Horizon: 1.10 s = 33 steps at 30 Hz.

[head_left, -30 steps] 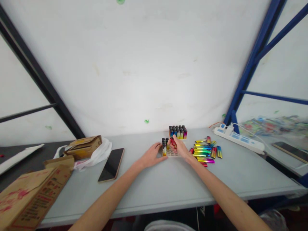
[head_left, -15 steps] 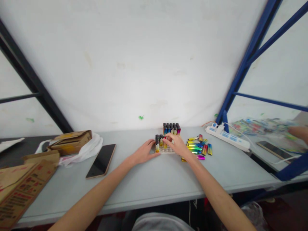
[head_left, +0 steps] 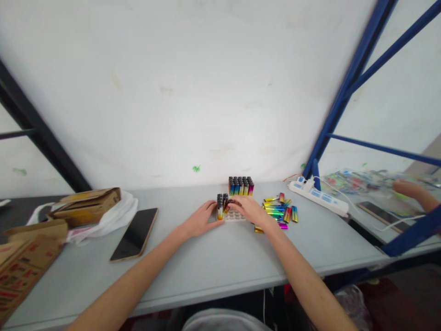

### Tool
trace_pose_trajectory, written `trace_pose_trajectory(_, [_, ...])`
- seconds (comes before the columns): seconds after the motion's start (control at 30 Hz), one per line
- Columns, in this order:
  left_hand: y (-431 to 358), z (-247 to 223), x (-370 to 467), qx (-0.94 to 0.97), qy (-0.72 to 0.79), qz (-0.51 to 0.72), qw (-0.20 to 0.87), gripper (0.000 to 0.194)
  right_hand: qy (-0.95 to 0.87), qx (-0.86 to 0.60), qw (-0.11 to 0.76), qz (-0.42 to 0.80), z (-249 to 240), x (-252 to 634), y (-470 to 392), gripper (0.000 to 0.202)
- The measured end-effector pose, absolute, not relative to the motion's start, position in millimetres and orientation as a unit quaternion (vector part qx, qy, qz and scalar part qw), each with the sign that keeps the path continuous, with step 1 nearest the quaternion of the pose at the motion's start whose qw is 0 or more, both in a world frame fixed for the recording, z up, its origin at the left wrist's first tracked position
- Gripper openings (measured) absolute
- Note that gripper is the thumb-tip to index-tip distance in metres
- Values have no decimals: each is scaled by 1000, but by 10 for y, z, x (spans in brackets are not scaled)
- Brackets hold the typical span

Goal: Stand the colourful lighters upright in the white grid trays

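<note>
A white tray with round holes (head_left: 237, 217) sits on the table between my hands. Several black-topped lighters (head_left: 220, 209) stand upright along its left side. My left hand (head_left: 200, 221) braces the tray's left end, fingers at the side and thumb along the front edge. Over the tray, my right hand (head_left: 253, 210) pinches a dark-topped reddish lighter (head_left: 229, 204) beside the standing ones; its fingers partly cover it. Behind the tray is a block of upright lighters (head_left: 241, 186) with black tops and coloured bodies. Loose shiny lighters or lighter sleeves (head_left: 275, 213) lie to the right.
A phone (head_left: 135, 233) lies left, near an open cardboard box (head_left: 86, 204) on a white plastic bag (head_left: 119, 215). Another carton (head_left: 31, 262) stands at the front left. A power strip (head_left: 319, 197) is at the right. Beyond the blue frame (head_left: 339, 101), another person's hand (head_left: 411, 191) shows.
My right hand has lowered slightly and moved left toward the standing lighters, with the pinched lighter tilted. My left hand stays at the tray. The whole view has shifted a little.
</note>
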<state>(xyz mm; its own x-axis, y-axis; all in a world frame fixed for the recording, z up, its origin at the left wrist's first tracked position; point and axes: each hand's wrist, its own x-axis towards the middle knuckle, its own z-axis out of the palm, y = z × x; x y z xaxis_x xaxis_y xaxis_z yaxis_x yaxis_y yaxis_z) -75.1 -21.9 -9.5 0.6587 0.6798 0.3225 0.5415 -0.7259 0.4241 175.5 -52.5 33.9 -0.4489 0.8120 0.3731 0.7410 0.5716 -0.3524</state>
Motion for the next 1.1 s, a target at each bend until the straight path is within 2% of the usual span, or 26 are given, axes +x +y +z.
trace_pose_trajectory(0.1, [-212,-107,-745,900,340,232,146,66,-828,-524,199,6,334,1639,-581,30])
trace_pose_trajectory(0.2, [-213,-105,-744,902,338,226,144,67,-830,-538,150,-1,311,1578,-611,30])
trace_pose_trajectory(0.4, [-206,-107,-754,901,345,224,138,70,-809,-509,288,56,389,2195,-532,22])
trace_pose_trajectory(0.47, [-206,-106,-752,900,350,218,139,70,-793,-531,297,44,391,2584,-504,19])
trace_pose_trajectory(0.53, [-206,-108,-748,900,352,214,140,70,-787,-557,265,15,344,2963,-474,20])
trace_pose_trajectory(0.7, [-200,-125,-742,899,353,220,136,70,-787,-595,164,-25,120,3506,-338,39])
trace_pose_trajectory(0.9, [-211,-115,-737,899,357,212,142,71,-807,-582,93,28,150,3548,-145,28])
trace_pose_trajectory(1.0, [-217,-109,-728,898,360,211,140,70,-804,-585,98,34,242,3536,-121,19])
trace_pose_trajectory(1.1, [-228,-105,-720,898,361,211,139,69,-793,-585,170,20,298,3481,-174,15])
